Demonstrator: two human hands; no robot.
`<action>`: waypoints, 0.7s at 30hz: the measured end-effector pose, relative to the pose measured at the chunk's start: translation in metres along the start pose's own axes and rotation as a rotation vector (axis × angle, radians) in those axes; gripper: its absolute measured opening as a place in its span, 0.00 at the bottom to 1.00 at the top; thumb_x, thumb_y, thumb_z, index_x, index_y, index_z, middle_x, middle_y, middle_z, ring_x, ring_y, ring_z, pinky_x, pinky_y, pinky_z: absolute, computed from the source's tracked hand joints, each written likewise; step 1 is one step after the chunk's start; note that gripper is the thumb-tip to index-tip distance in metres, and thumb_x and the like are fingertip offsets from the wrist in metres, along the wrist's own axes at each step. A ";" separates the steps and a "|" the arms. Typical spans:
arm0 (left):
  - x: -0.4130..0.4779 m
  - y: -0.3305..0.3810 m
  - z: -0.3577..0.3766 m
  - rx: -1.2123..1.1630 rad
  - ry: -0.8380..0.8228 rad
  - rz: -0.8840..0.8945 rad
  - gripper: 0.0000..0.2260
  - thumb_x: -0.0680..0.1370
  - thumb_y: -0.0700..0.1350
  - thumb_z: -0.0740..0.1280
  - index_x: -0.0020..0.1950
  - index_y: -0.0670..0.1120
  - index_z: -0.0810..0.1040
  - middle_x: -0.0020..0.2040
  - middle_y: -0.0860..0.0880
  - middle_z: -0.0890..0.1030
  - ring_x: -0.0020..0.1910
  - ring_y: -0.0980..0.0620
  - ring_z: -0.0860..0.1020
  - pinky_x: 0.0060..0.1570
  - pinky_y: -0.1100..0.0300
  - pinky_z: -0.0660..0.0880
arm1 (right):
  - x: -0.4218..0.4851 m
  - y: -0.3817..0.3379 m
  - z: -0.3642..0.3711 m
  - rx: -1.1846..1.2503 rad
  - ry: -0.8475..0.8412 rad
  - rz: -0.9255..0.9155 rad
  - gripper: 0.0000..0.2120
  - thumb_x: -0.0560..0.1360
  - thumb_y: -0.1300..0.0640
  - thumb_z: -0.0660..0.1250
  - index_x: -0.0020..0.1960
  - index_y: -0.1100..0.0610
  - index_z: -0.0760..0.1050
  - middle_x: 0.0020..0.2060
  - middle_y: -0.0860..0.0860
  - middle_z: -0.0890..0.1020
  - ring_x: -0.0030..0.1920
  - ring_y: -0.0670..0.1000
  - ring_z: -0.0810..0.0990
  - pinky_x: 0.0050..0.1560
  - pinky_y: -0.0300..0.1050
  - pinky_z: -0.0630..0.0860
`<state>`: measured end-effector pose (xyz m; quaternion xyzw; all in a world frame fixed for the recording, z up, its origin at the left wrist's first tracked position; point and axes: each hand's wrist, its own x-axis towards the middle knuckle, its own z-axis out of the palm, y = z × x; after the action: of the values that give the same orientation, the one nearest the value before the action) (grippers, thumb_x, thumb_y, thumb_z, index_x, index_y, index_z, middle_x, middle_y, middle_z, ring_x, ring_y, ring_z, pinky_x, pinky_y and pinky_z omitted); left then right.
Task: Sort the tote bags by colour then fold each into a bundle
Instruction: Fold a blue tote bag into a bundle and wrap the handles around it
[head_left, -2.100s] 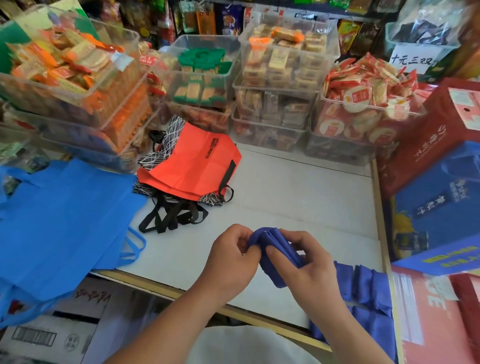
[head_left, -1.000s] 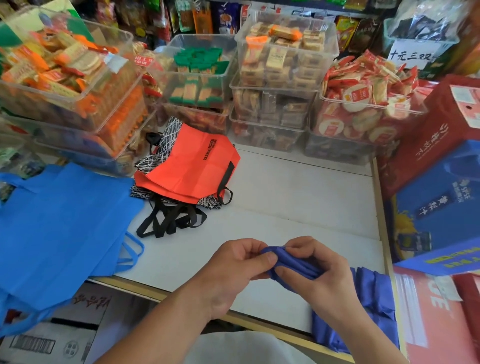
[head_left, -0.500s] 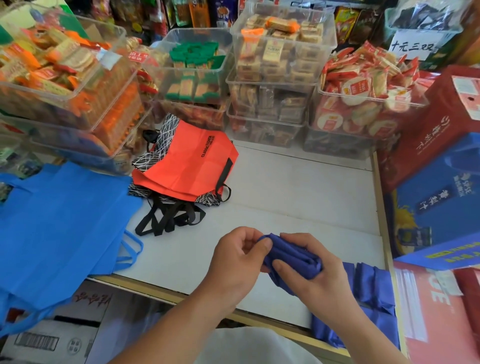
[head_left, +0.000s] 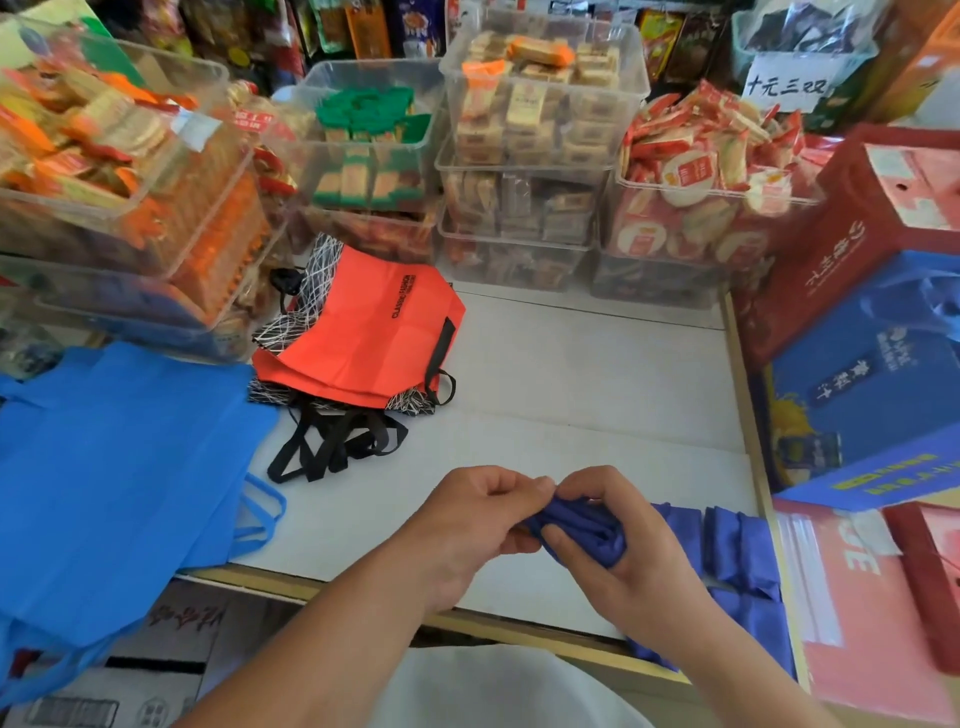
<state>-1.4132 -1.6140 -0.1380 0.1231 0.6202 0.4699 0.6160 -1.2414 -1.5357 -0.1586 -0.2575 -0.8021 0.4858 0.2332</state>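
- The left hand (head_left: 475, 525) and right hand (head_left: 628, 551) meet over the near edge of the white bench (head_left: 597, 374), a little right of centre.
- Between them is a dark blue tote bag (head_left: 589, 530), bunched into a tight roll and held just above the bench.
- The left fingers (head_left: 519, 488) are curled narrow and pinch the left end of the roll.
- The right fingers (head_left: 592, 480) wrap over the top of the roll with the thumb underneath, so this hand grips it.
- More dark blue fabric (head_left: 737, 551) lies in folds at the near right corner of the bench, behind the right wrist, and hangs over the edge.
- An orange-red tote bag (head_left: 363, 332) lies flat at the far left of the bench on top of a black-and-white patterned bag (head_left: 322, 260); their black handles (head_left: 332, 441) trail toward the near side.
- Light blue tote bags (head_left: 114, 467) are spread at the left, draped past the bench edge.
- Clear bins of packaged snacks (head_left: 545, 130) are stacked along the far side.
- A red carton (head_left: 841, 234) and a blue carton (head_left: 872, 384) stand at the right.
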 end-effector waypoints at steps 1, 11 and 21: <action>-0.001 0.001 -0.005 -0.038 -0.057 -0.037 0.13 0.80 0.48 0.72 0.56 0.38 0.83 0.51 0.42 0.86 0.47 0.50 0.84 0.51 0.57 0.81 | -0.002 -0.002 0.001 0.012 -0.005 0.010 0.13 0.77 0.60 0.74 0.58 0.54 0.75 0.52 0.47 0.81 0.53 0.54 0.83 0.50 0.51 0.81; 0.000 0.006 -0.030 0.523 -0.007 0.176 0.06 0.82 0.48 0.69 0.48 0.47 0.80 0.42 0.44 0.84 0.36 0.55 0.80 0.39 0.60 0.79 | 0.003 -0.013 0.021 -0.097 -0.033 0.102 0.10 0.77 0.50 0.71 0.55 0.50 0.74 0.52 0.43 0.80 0.53 0.52 0.82 0.49 0.52 0.81; 0.016 0.008 -0.012 0.721 0.102 0.405 0.07 0.82 0.50 0.67 0.45 0.53 0.76 0.41 0.54 0.80 0.39 0.57 0.77 0.37 0.68 0.71 | -0.014 -0.014 0.012 -0.160 0.252 0.163 0.18 0.71 0.62 0.79 0.56 0.49 0.77 0.50 0.43 0.79 0.50 0.51 0.81 0.46 0.39 0.77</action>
<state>-1.4308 -1.6032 -0.1450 0.4269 0.7379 0.3398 0.3972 -1.2413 -1.5580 -0.1529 -0.3981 -0.7793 0.4014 0.2704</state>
